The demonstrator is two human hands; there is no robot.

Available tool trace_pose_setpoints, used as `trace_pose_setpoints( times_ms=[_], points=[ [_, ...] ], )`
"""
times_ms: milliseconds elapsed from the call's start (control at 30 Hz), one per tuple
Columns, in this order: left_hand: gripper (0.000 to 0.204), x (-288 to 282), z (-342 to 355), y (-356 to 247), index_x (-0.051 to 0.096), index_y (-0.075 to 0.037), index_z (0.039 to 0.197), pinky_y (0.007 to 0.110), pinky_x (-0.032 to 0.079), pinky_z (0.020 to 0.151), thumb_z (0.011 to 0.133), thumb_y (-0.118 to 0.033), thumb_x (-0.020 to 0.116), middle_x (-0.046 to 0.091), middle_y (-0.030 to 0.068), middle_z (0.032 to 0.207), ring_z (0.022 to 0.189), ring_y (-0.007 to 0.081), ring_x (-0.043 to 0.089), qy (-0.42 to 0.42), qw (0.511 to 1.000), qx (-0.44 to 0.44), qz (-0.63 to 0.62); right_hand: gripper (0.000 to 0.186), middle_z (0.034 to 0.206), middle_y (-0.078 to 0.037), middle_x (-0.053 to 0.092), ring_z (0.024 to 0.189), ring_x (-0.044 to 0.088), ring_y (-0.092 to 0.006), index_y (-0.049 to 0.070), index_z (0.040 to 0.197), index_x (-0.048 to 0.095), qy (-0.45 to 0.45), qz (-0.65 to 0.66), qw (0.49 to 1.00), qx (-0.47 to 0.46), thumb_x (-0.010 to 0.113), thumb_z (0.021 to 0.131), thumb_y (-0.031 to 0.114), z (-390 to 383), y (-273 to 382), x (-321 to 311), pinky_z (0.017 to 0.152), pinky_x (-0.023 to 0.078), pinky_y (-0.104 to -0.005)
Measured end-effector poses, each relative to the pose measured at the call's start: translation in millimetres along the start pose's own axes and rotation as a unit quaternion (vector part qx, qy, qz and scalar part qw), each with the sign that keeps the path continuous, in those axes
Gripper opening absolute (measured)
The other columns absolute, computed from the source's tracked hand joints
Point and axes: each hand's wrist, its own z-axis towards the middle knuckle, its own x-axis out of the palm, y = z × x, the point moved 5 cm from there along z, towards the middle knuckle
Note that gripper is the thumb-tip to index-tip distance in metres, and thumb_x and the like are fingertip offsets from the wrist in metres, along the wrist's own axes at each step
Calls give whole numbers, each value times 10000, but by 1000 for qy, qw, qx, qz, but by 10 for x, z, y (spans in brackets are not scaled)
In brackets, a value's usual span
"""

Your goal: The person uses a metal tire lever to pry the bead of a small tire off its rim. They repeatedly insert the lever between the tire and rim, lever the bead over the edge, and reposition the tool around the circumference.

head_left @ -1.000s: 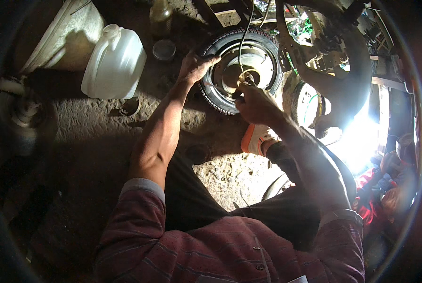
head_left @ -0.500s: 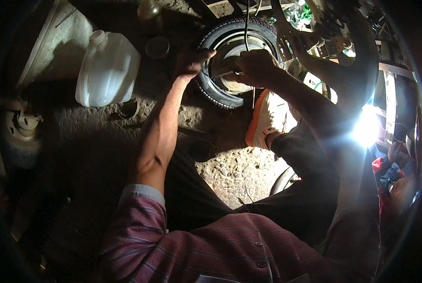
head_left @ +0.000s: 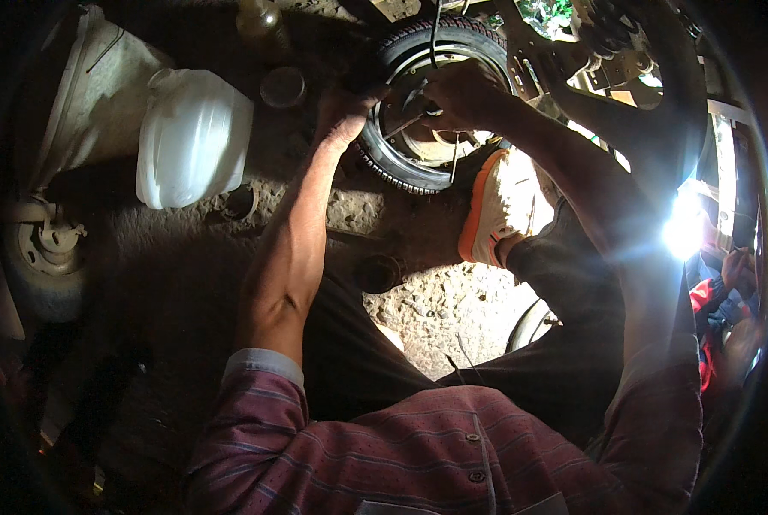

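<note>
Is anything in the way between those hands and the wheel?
Nothing visible blocks either: the left hand is at the left edge of the wheel, the right hand over its middle. A cable crosses its far edge; the shoe sits near its lower right.

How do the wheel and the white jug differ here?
Shape: the wheel is round; the jug is boxy.
Surface: the wheel has a black, treaded tyre, while the jug is pale and smooth.
Contact: the left hand is at the wheel's edge and the right hand over its middle; neither touches the jug.
Shared: both are partly lit.
</note>
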Motion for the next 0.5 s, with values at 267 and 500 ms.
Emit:
trace_pose_setpoints(
  times_ms=[267, 500],
  points=[
    [467, -13, -19, -5, 671, 5, 1242, 370, 540, 964, 816, -109, 824, 742, 127, 1183, 1071, 242, 688, -3, 995, 59, -78, 395, 771, -158, 707, 728, 717, -342, 66, 802, 759, 69, -57, 996, 30, 767, 695, 446, 88, 90, -98, 666, 573, -480],
    [518, -18, 6, 3, 657, 5, 1256, 380, 533, 978, 804, -165, 845, 730, 150, 1204, 1104, 258, 681, -6, 996, 49, -71, 396, 777, -136, 711, 754, 723, -331, 101, 830, 769, 83, -55, 995, 1, 768, 715, 480, 123, 46, -61, 693, 571, -481]
  ],
)
